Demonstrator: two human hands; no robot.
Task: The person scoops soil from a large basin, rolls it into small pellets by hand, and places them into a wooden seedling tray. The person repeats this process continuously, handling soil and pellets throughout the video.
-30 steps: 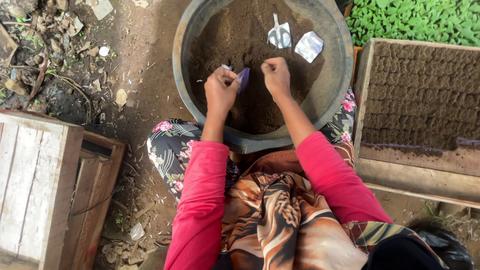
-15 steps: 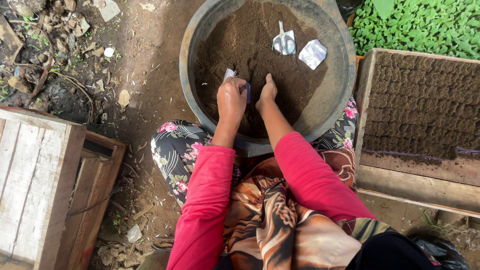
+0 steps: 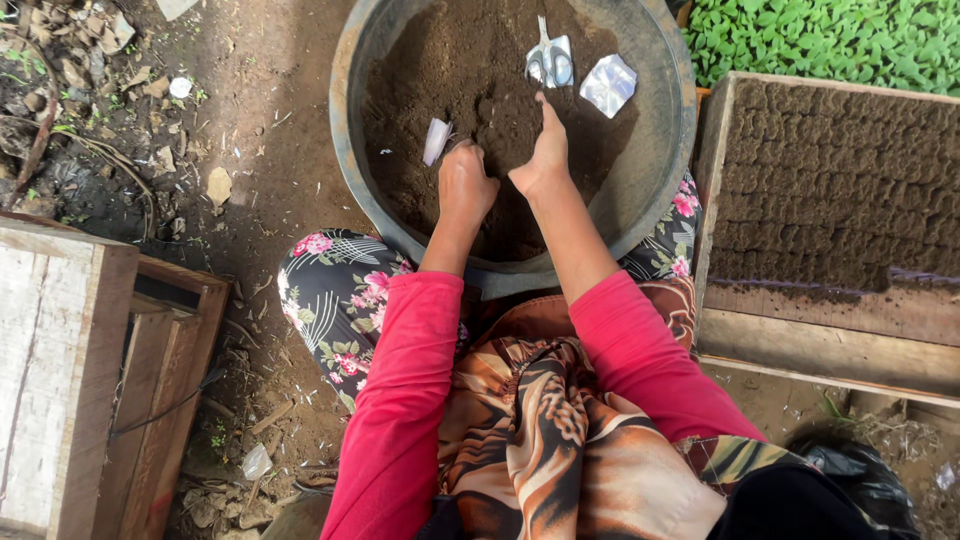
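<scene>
Lap: brown patterned cloth (image 3: 560, 440) spread over the knees, red sleeves (image 3: 400, 400) running forward from it, floral trousers (image 3: 330, 300) showing at both sides.
Near left: weathered wooden crate (image 3: 70, 370) on bare ground, just beside the left knee.
Basin: wide grey tub (image 3: 350, 170) resting against the knees, filled with dark soil (image 3: 450, 70).
Left hand: (image 3: 466, 188) curled into a loose fist, knuckles up, closed on a small white plastic pouch (image 3: 437, 141) that sticks out past the thumb side, over the soil in the near-middle of the tub.
Right hand: (image 3: 543, 160) close beside the left, fingers drawn together and pointing down into the soil; whether anything is pinched between them cannot be told.
Farther in the tub: small scissors (image 3: 549, 57) lying on the soil near the far rim, a shiny silver packet (image 3: 608, 85) just to their right, both apart from the hands.
Right side: wooden tray (image 3: 830, 340) packed with rows of dark soil blocks (image 3: 840, 180), touching the tub's edge.
Far right: bed of green seedlings (image 3: 830, 40) beyond the tray.
</scene>
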